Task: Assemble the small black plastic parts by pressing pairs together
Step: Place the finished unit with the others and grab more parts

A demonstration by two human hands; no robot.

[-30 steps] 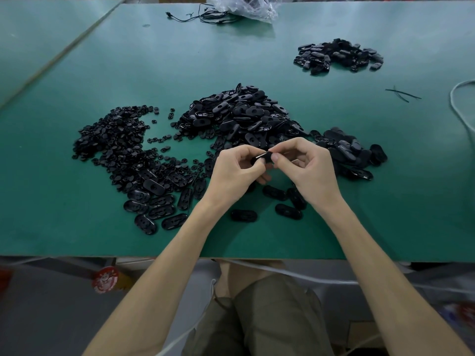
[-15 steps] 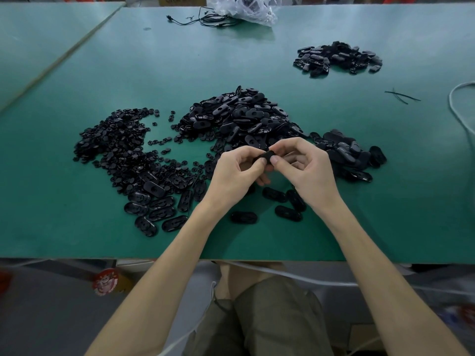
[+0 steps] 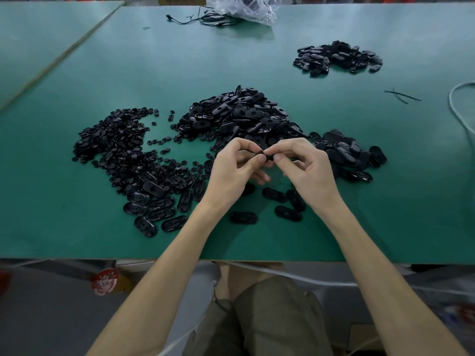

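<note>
My left hand (image 3: 232, 170) and my right hand (image 3: 307, 170) meet above the green table (image 3: 64, 227), both pinching one small black oval part (image 3: 267, 155) between thumbs and fingertips. Most of that part is hidden by my fingers. Behind my hands rises a big heap of black oval shells (image 3: 241, 116). A spread of small round black pieces (image 3: 115, 140) lies to the left. Several loose ovals (image 3: 285, 201) lie under and just in front of my hands.
A smaller pile of black ovals (image 3: 352, 152) sits right of my hands and another pile (image 3: 336, 57) at the far right. A clear plastic bag (image 3: 246, 9) and black cords (image 3: 200, 19) lie at the back. A white cable (image 3: 460, 109) curves along the right edge.
Both hands stay together on the same part. My right fingers have shifted slightly on it; the hands have hardly moved.
</note>
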